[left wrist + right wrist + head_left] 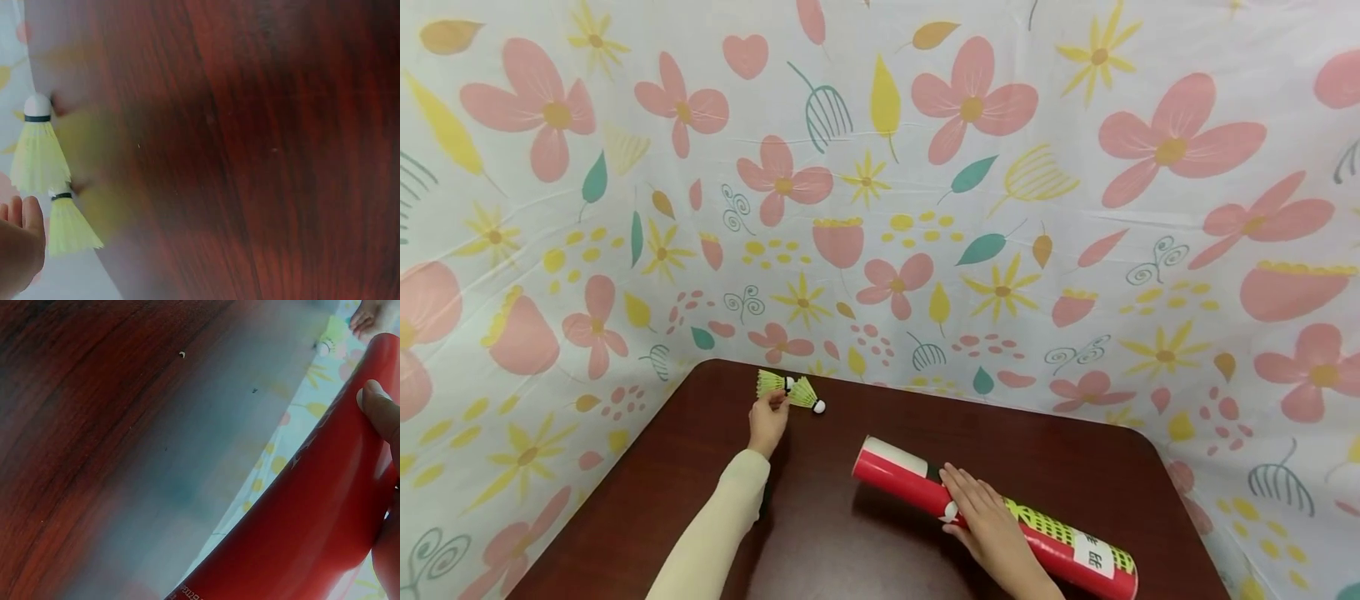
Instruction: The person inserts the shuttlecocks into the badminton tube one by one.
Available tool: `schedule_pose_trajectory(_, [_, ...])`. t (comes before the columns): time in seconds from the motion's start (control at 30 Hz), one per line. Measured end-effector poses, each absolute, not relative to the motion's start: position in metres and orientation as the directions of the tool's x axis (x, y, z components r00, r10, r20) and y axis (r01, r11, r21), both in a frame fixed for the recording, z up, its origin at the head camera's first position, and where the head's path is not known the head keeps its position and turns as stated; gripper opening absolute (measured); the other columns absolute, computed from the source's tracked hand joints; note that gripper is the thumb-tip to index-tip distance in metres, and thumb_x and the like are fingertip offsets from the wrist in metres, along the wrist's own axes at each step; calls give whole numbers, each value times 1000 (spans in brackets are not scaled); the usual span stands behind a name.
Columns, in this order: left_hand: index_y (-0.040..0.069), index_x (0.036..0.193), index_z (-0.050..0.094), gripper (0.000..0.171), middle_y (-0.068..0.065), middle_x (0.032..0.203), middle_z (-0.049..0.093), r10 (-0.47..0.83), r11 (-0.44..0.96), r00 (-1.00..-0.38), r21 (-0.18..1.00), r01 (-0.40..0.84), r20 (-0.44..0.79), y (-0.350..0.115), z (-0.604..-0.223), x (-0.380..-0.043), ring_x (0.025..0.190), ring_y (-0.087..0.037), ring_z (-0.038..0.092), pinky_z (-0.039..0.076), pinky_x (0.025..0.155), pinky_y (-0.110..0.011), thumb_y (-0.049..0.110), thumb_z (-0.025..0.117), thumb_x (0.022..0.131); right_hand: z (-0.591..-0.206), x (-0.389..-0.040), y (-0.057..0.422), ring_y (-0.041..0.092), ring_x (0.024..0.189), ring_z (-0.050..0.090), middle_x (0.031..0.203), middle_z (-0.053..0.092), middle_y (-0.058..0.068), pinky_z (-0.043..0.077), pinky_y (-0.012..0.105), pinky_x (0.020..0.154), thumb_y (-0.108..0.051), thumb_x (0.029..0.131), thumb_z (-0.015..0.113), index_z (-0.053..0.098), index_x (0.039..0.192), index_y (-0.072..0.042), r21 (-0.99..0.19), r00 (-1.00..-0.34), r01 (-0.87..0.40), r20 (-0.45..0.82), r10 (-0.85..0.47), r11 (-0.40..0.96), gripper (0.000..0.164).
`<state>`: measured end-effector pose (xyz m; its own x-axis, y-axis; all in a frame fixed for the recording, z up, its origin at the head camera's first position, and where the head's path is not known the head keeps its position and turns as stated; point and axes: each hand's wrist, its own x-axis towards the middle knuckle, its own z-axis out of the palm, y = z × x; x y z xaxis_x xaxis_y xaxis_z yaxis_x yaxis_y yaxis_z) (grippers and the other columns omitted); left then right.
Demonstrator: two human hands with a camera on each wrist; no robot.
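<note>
Two yellow-green shuttlecocks with white heads and black bands lie near the table's back left edge. The left shuttlecock [769, 382] has its head against the feathers of the right shuttlecock [802, 392]. My left hand [767, 421] reaches to them, fingertips right at the left one's head. In the left wrist view its fingers [32, 215] are loosely extended beside the feathers. My right hand [988, 525] grips a long red shuttlecock tube [902, 477] around its middle, thumb [378, 409] on the near side, fingers over the top. The tube lies diagonally, its left end over a shadow.
The dark brown wooden table [842, 533] has rounded back corners. A white cloth [865, 208] printed with flowers and leaves hangs behind it and along both sides. Small pale specks [182, 354] show on the tabletop in the right wrist view.
</note>
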<state>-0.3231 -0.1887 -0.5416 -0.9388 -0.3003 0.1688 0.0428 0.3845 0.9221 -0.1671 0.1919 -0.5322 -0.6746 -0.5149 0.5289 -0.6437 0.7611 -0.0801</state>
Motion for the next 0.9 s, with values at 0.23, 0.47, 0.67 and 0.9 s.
schedule_pose_trajectory(0.23, [-7,136,47,43,-28,132,50,-267,374,-958,927,-1,107,-193,-545,-338,121,-41,49,45,95,-50,5,57,96,-533,-166,191,24,128,47,144,47,9,0,15,112,-61,93,27,42,145,-9,-110,-700,-636,500,-510,764,75])
schedule_pose_trajectory(0.47, [-6,141,40,48,-26,139,45,-171,422,-982,907,-4,75,-193,-548,-342,127,-41,44,42,97,-52,9,55,98,-534,-166,190,24,129,47,144,48,9,0,16,112,-37,80,77,41,146,-10,-111,-714,-626,478,-511,772,80])
schedule_pose_trajectory(0.67, [-6,126,58,33,-24,114,61,-226,466,-966,885,9,128,-185,-552,-337,106,-38,58,49,84,-49,7,59,96,-536,-166,190,24,127,49,142,50,9,-1,15,112,-26,70,86,44,145,-9,-111,-711,-618,501,-493,779,87])
schedule_pose_trajectory(0.9, [-1,108,68,18,-17,100,67,-285,496,-949,868,-24,137,-181,-566,-335,88,-31,61,50,68,-39,7,63,93,-538,-167,189,24,127,49,142,50,9,-1,15,112,-29,73,84,45,144,-9,-102,-705,-624,501,-502,775,84])
